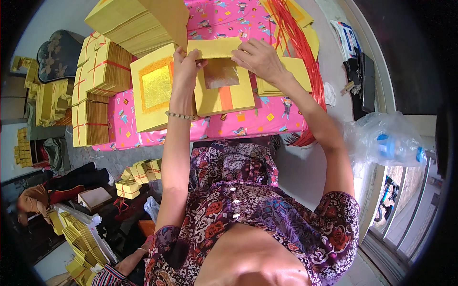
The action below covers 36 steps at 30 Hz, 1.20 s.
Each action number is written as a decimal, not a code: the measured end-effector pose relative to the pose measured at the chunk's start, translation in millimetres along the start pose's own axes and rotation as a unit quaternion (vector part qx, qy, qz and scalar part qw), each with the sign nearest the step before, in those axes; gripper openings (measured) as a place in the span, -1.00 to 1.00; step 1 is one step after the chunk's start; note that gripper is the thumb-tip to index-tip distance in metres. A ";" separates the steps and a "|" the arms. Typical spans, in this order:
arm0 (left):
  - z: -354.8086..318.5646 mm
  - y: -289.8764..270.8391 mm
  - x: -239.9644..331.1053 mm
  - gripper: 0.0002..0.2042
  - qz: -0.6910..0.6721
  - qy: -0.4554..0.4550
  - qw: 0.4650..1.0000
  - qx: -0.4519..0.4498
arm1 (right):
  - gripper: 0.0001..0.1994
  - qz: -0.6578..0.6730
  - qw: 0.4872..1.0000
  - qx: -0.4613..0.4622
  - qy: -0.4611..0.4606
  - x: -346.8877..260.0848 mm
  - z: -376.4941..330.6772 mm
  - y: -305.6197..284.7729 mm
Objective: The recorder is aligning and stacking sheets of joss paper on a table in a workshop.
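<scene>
Both hands up over the pink patterned cloth, working one sheet. Left hand pinched shut on the left edge of a yellow paper sheet, thumb and fingers closed over the folded top flap. Right hand pressed flat on the same flap from the right, fingers curled down onto the paper, not clearly pinching. Sheet lying near the middle of the cloth, with a dull foil square in its upper part and an orange stripe below that. Bead bracelet on the left wrist, above the cloth's near edge. Stack of sheets with a bright gold square just left of the held sheet, touching the left forearm. Loose yellow sheets under the right wrist. Red strings along the cloth's right side. Tied yellow bundles off the cloth's left edge. Clear plastic bag well right of the cloth.
</scene>
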<state>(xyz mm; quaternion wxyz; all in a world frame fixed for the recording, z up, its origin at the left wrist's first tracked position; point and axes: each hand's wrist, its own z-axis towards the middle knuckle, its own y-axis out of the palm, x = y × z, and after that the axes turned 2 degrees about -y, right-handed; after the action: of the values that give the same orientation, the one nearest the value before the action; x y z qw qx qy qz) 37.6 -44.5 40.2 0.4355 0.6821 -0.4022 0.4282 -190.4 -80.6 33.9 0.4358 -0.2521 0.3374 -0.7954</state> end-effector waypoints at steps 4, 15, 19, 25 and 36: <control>-23.1 21.3 5.7 -0.40 -0.036 0.021 0.999 -0.013 | -0.77 0.001 0.987 0.066 0.144 -12.5 -9.9 -35.5; -57.6 109.9 -58.1 -0.21 0.245 0.118 0.937 -0.217 | -0.62 0.327 0.767 0.095 0.544 2.5 -143.7 -79.1; -61.8 119.6 -72.3 -0.14 0.367 0.172 0.894 -0.191 | -0.62 0.224 0.792 0.033 0.566 -4.2 -162.1 -78.1; -59.7 125.1 -78.1 -0.12 0.477 0.174 0.847 -0.159 | -0.62 0.179 0.807 0.006 0.563 -1.8 -176.0 -60.5; -72.7 119.1 -91.0 -0.01 0.511 0.241 0.809 -0.165 | -0.63 -0.041 0.875 -0.062 0.478 -7.9 -175.4 -60.5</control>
<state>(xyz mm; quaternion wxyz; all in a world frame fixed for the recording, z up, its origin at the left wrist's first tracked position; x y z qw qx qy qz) -117.4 4.4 3.4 0.3426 0.1712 -0.6394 0.6667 -340.0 5.5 -34.4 0.1717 0.1192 0.5423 -0.8137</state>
